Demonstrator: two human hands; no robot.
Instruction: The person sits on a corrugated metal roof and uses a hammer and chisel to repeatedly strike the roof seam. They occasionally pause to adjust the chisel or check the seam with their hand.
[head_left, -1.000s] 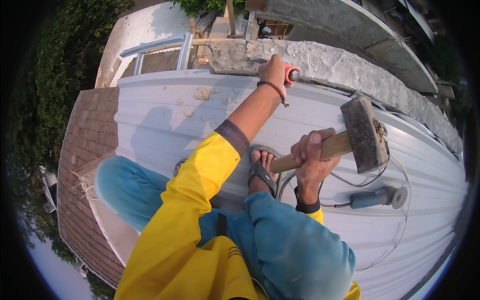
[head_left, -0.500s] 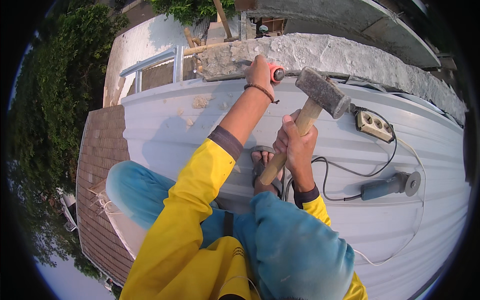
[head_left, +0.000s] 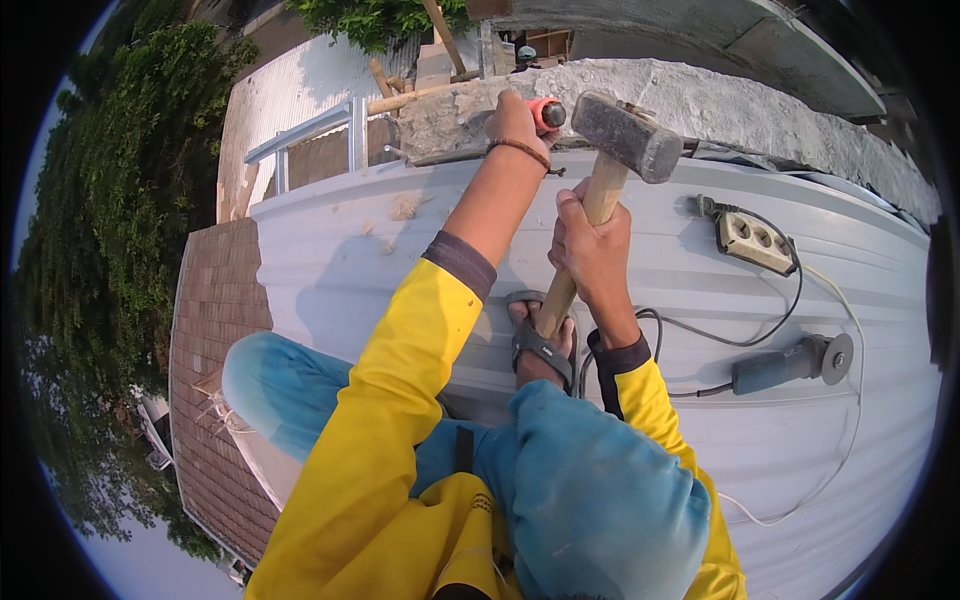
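Observation:
My left hand [head_left: 511, 122] is wrapped round a chisel [head_left: 550, 115] with an orange-red grip and a dark round striking end. It holds the chisel against the rough concrete ledge [head_left: 690, 100]; the chisel's tip is hidden in this view. In my right hand [head_left: 597, 245] is a club hammer [head_left: 628, 137], gripped around the middle of its wooden handle. The worn steel head is raised just to the right of the chisel's end, with a small gap showing between them.
Light metal roofing sheet [head_left: 450, 340] spreads under my sandalled foot [head_left: 540, 335]. To the right lie an angle grinder [head_left: 795, 365], a socket strip [head_left: 757, 240] and loose cords. Concrete crumbs [head_left: 405, 207] lie below the ledge. A metal frame [head_left: 357, 135] stands at the far left, above brown roof tiles [head_left: 215, 330].
The hammer has moved up and left, its head now closer to the chisel and its handle more upright. My left hand keeps its grip on the chisel. The view has shifted slightly.

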